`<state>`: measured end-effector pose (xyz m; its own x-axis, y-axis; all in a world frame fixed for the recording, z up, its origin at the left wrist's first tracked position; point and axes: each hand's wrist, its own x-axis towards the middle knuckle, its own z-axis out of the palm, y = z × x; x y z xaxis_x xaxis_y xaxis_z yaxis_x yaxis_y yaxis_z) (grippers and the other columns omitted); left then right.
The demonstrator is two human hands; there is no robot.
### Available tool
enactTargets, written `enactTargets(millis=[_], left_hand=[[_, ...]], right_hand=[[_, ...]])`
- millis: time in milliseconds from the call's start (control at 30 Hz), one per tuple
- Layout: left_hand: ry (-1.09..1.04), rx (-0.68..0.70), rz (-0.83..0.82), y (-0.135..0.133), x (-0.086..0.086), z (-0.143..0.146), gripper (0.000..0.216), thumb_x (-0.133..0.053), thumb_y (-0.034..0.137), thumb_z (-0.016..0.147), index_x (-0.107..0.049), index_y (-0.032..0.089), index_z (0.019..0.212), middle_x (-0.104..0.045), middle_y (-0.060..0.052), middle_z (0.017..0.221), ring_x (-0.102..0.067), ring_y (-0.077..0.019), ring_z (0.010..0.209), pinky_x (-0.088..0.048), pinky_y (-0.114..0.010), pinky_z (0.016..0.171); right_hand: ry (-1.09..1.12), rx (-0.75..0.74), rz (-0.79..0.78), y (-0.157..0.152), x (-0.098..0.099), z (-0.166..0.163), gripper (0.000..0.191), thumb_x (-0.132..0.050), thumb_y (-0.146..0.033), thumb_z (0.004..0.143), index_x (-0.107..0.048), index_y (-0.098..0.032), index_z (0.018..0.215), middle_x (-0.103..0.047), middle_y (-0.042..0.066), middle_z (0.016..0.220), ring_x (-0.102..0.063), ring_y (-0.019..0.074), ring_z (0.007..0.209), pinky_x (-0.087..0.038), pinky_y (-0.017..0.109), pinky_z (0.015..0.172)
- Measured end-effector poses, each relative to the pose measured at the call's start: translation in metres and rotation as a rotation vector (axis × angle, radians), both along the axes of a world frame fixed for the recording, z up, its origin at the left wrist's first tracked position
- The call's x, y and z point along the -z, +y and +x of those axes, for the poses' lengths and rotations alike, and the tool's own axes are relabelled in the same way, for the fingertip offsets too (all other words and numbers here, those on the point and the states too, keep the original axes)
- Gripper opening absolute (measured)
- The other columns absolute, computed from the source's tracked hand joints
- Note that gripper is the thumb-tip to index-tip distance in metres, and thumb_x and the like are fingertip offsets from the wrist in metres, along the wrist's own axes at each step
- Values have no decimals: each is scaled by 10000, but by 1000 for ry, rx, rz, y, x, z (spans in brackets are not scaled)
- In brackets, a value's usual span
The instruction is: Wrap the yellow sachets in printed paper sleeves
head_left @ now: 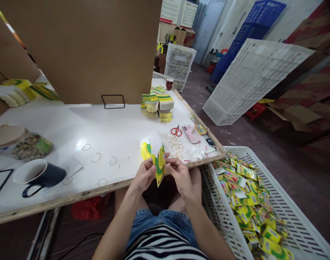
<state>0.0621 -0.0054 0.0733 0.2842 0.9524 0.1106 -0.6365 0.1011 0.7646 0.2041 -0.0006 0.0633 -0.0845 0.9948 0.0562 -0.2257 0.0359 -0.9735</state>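
My left hand (143,175) pinches a yellow and green printed packet (160,164) between thumb and fingers, just over the table's front edge. My right hand (180,176) has its fingertips closed at the right side of the same packet. The packet stands roughly upright, its lower corner pointing down. Right behind it shows another yellow and green printed piece (146,150) with a white part; whether it is joined to the packet I cannot tell. Loose rubber bands (176,146) lie on the table beyond my right hand, near red-handled scissors (176,131).
Bundled stacks of packets (157,104) stand at the back of the white table (73,130). To the left are a dark mug (47,175) and a lidded jar (32,146). A white crate (303,220) with many packets sits at my right, below table height. Cardboard (100,50) rises behind.
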Motion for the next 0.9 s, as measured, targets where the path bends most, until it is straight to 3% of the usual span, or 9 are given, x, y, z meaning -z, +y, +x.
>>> enactTargets(millis=[133, 333, 533, 633, 767, 900], left_hand=[[40, -53, -17, -3, 0, 2, 531, -820, 429, 637, -693, 135, 1061, -679, -168, 1186, -641, -314, 1076, -524, -351, 859], [59, -222, -114, -1, 3, 10, 377, -796, 383, 677, -682, 142, 944, -748, -79, 881, -702, -230, 846, -549, -318, 756], [325, -368, -85, -1, 6, 15, 392, -763, 380, 701, -611, 144, 976, -722, -37, 831, -688, -188, 789, -544, -302, 757], [354, -382, -56, -6, 3, 15, 539, -772, 306, 698, -464, 189, 1125, -717, -40, 918, -695, -188, 807, -547, -309, 761], [342, -321, 10, -14, -6, 11, 663, -713, 280, 777, -269, 257, 1270, -699, -48, 982, -700, -179, 821, -547, -299, 740], [312, -127, 74, -18, -14, 2, 634, -695, 289, 805, -317, 252, 1312, -696, -61, 977, -691, -193, 866, -532, -291, 758]], right_hand=[[-109, -3, -15, -4, -3, 4, 296, -764, -348, 711, -666, -196, 946, -566, -24, 697, -532, 157, 711, -464, 293, 718], [-185, -10, 2, -10, -3, 6, 275, -739, -402, 732, -652, -177, 866, -574, -14, 681, -517, 147, 639, -454, 279, 632], [-322, 200, 68, -12, -1, 4, 262, -708, -394, 759, -568, -182, 698, -567, -11, 660, -500, 133, 615, -440, 256, 608], [-363, 191, 104, -11, -1, 5, 201, -683, -347, 780, -603, -184, 867, -606, 4, 761, -494, 122, 601, -442, 249, 592], [-320, 53, 167, -8, -11, 14, 506, -658, -295, 804, -491, -245, 1279, -621, 50, 1042, -516, 118, 630, -468, 254, 607], [-241, -153, 172, -3, -27, 27, 449, -619, -335, 848, -508, -264, 1277, -630, 35, 975, -559, 142, 692, -489, 272, 672]])
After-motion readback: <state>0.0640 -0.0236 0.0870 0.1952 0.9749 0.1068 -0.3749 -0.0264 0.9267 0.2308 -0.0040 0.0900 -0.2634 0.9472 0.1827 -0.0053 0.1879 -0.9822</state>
